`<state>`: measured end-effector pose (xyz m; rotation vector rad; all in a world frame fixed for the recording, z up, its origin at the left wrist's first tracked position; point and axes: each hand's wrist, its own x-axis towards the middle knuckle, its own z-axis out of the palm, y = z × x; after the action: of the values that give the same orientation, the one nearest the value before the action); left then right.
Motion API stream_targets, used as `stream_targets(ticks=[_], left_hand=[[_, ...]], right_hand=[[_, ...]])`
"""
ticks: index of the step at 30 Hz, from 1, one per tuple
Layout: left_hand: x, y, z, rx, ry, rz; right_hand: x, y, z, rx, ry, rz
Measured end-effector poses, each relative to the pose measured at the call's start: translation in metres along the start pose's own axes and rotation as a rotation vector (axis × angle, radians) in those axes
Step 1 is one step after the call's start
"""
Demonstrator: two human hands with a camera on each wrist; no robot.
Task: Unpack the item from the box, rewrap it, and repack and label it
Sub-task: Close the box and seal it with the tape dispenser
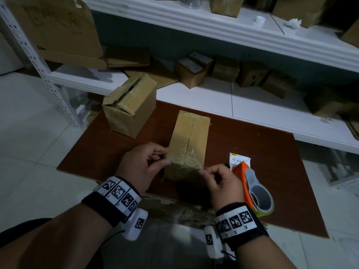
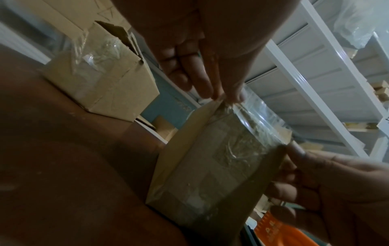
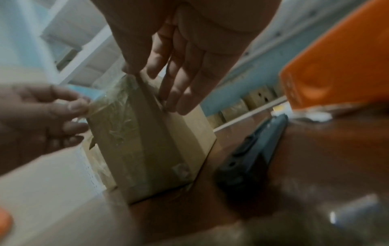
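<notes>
Both hands (image 1: 139,166) (image 1: 223,183) pinch, apparently, tape | box (image 1: 188,140) lengthwise away

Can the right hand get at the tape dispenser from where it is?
Probably yes. The tape dispenser lies on the board just right of the right hand with nothing between them. But that hand is pinching tape at the box corner, so it must let go first.

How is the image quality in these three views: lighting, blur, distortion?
Head view: dim, sharp enough, wide-angle bending of the shelf edges; taped box readable. Left wrist view: dark, mild softness, glare on the clear tape. Right wrist view: heavily blurred, the orange tape dispenser and dark tool smeared.
</notes>
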<state>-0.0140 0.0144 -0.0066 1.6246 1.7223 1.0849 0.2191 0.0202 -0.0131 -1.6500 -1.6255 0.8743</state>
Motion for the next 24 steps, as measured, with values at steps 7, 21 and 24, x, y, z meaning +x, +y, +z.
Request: stream_targets(ticks=[7,21,24], left_hand=[[0.002,-0.015,0.008,-0.389,-0.135,-0.247],[0.008,-0.035,0.026,-0.163,-0.205,-0.202],[0.009,-0.031,0.021,-0.173,-0.221,-0.199]], right_hand=[[0.004,-0.002,-0.002,0.451,-0.141,0.123],[0.013,0.004,0.006,0.514,-0.178,0.084],[0.017,0.010,0.002,0.593,-0.231,0.092]])
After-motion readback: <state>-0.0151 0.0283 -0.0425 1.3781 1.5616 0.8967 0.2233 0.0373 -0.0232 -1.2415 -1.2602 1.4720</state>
